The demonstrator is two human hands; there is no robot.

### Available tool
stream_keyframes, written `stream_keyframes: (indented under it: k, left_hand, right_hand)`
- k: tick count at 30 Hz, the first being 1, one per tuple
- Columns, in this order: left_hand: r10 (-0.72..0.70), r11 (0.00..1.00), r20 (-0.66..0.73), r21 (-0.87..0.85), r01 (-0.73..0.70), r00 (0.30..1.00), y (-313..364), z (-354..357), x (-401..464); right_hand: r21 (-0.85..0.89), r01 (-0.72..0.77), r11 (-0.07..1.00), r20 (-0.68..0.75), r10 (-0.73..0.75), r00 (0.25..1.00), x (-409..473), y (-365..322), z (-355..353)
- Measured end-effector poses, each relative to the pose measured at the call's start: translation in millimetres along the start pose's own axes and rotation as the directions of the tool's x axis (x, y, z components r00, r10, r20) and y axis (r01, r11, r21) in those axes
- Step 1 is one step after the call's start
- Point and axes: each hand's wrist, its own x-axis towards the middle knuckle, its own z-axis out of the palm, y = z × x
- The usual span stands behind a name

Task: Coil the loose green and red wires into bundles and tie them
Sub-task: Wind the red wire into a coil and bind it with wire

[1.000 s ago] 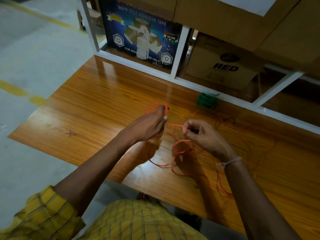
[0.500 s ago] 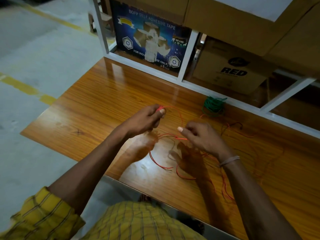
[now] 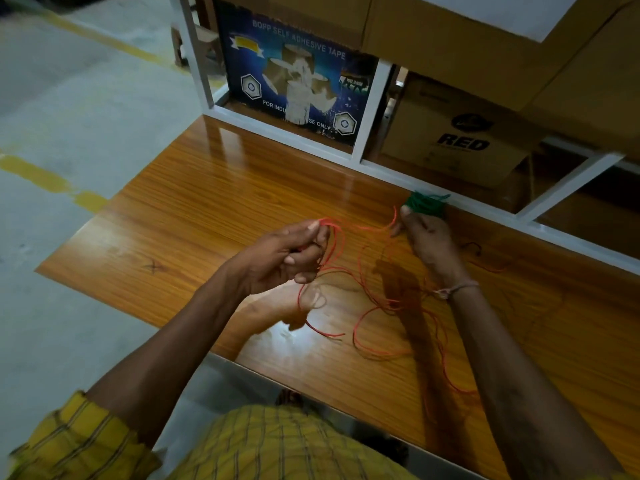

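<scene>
From the head camera, looking down over my yellow checked shirt [image 3: 277, 445], I had both arms out above the glossy wooden table [image 3: 194, 216]. My left hand [image 3: 280, 258] was raised a little off the surface with the fingers curled in, and between thumb and forefinger I pinched a few loops of the red wire [image 3: 367, 299] at their top, so that the strands hung down past my knuckles toward the table. From that pinch one red strand ran across to my right hand [image 3: 427, 240], which I had stretched farther forward. There the wire was caught at my fingertips, its short free end sticking up just past them; the grip was closed on it, though I could not tell exactly which fingers did the holding. The rest of the red wire lay loose on the table between and below my hands, in wide untidy curves, with one cut end near the table's front edge and more strands trailing along under my right forearm. A thin thread band [image 3: 457, 289] sat on my right wrist. The green wire bundle [image 3: 424, 204] was already wound into a small clump and lay on the table just beyond my right fingertips, against the white metal frame [image 3: 367, 109] of the shelving. Behind that frame stood a blue self-adhesive tape carton [image 3: 294, 77] and a brown cardboard box printed RED [image 3: 460, 140]. To the left of the table was grey floor with a yellow painted line [image 3: 45, 178].
</scene>
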Motion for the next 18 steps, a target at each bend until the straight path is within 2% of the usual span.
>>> stream_keyframes:
  k: [3,7,10,13,15,17,18]
  left_hand:
    - [0.087,0.982,0.064,-0.172,-0.075,0.994,13.6,8.3,-2.7]
    - [0.155,0.965,0.025,-0.216,-0.146,0.988,22.4,16.1,1.0]
    - [0.204,0.96,-0.049,-0.188,-0.21,0.978,22.9,17.8,9.0]
    - [0.202,0.964,-0.083,-0.159,-0.213,0.976,22.4,18.5,15.3]
    - [0.176,0.979,-0.183,-0.074,-0.192,0.967,18.5,20.8,21.8]
    - [0.182,0.97,-0.287,0.208,-0.124,0.941,13.6,23.4,27.3]
    - [0.198,0.92,-0.314,0.388,-0.065,0.928,10.8,22.1,29.0]
  right_hand:
    - [-0.194,0.0,0.981,0.02,0.004,1.0,-3.4,6.8,16.3]
    - [-0.484,0.128,0.866,0.105,-0.088,0.991,-13.7,10.1,45.3]
    - [-0.572,0.245,0.783,0.224,-0.138,0.965,-27.1,10.9,63.6]
    - [-0.584,0.389,0.713,0.388,-0.175,0.905,-41.7,7.6,71.0]
    - [-0.54,0.466,0.701,0.5,-0.178,0.848,-54.4,0.0,69.7]
    - [-0.493,0.5,0.712,0.576,-0.164,0.801,-65.6,-11.8,65.7]
    - [-0.46,0.506,0.729,0.604,-0.16,0.78,-70.3,-19.1,62.8]
